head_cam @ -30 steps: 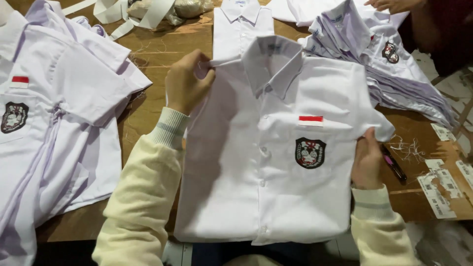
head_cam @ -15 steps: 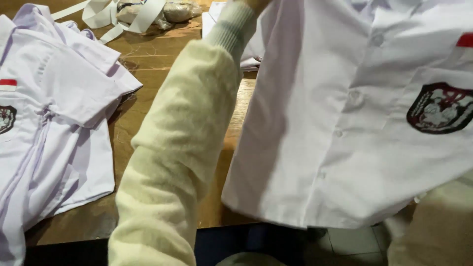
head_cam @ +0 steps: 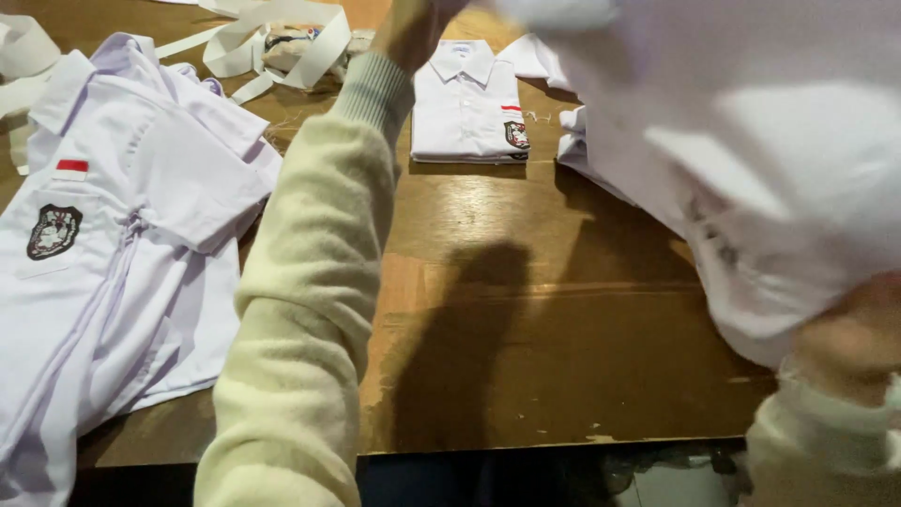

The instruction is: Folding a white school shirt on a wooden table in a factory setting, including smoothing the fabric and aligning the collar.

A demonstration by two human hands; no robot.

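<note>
A white short-sleeved shirt (head_cam: 770,141) with a chest badge hangs in the air at the upper right, blurred by motion. My left hand (head_cam: 418,23) is raised at the top edge and grips the shirt near its top; a cream sleeve runs down from it. At the lower right, my right hand (head_cam: 859,324) holds the shirt's lower part against the cloth. The wooden table (head_cam: 526,319) lies bare below the lifted shirt.
A pile of open white shirts (head_cam: 113,253) with red tags and dark badges covers the table's left side. A neatly folded white shirt (head_cam: 469,103) lies at the back centre. White paper strips (head_cam: 272,42) and a bundle sit at the back left.
The shirt that lay flat on the table has been lifted off it and swung up to the right. Both hands have risen with it, and the bare wood beneath now shows.
</note>
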